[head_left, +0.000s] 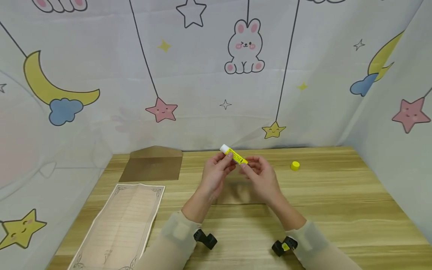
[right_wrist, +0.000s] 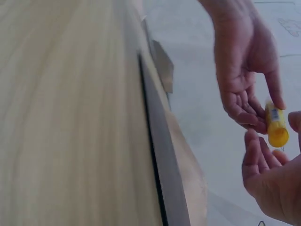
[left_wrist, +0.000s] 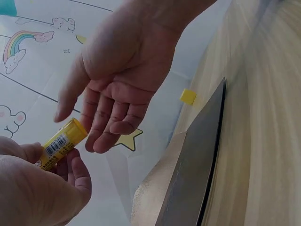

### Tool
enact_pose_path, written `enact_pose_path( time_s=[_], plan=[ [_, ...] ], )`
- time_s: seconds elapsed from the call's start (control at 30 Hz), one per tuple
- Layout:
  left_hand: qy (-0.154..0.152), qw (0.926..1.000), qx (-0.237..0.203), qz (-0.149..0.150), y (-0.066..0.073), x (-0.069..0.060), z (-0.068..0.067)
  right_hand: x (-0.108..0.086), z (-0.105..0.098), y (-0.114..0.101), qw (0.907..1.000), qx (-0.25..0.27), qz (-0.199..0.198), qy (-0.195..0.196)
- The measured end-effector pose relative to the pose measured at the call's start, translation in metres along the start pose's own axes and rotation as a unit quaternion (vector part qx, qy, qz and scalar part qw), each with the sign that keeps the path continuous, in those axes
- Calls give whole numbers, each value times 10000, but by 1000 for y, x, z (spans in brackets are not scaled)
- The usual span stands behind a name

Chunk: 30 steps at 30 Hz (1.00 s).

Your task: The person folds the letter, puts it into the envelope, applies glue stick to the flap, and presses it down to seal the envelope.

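My left hand [head_left: 215, 174] pinches a yellow glue stick [head_left: 238, 157] with a white end, held tilted above the table. In the left wrist view the glue stick's [left_wrist: 59, 145] barcode side shows, between the left thumb and fingers. My right hand [head_left: 264, 177] is at the stick's other end, its fingers loosely bent. The left wrist view shows the right hand [left_wrist: 129, 61] apart from the stick, gripping nothing. Beneath both hands lies a brown envelope [head_left: 239, 193], partly hidden in the head view; its lighter flap [left_wrist: 157, 188] appears in the left wrist view.
The small yellow cap [head_left: 295, 165] stands on the wooden table [head_left: 324, 217], right of the hands. Another brown envelope [head_left: 152, 167] lies at the back left, with a bordered, lined sheet of paper [head_left: 119, 225] in front of it. A printed cloth [head_left: 202, 82] hangs behind the table.
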<state>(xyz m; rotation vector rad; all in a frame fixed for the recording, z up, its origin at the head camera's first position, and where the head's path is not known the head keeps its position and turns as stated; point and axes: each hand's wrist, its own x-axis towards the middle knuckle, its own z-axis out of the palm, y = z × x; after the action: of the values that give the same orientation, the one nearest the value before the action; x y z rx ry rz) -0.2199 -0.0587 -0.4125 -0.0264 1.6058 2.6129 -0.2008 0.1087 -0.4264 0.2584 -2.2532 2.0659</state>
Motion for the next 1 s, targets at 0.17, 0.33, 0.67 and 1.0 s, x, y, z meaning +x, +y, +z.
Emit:
enact_pose_path(
  time_s=[0.17, 0.33, 0.67, 1.0],
  plan=[
    [-38, 10000, 81, -6, 1, -2, 0, 2, -6, -3, 9838, 1273, 1158, -510],
    [-116, 9998, 188, 13, 1, -3, 0, 3, -7, -3, 9756, 1618, 1382, -538],
    [-75, 9999, 96, 61, -1, -2, 1, -1, 1, -1, 9944, -748, -697, 250],
    [-68, 9999, 152, 6, 0, -1, 1, 3, -6, -6, 9788, 1459, 1276, -662]
  ],
)
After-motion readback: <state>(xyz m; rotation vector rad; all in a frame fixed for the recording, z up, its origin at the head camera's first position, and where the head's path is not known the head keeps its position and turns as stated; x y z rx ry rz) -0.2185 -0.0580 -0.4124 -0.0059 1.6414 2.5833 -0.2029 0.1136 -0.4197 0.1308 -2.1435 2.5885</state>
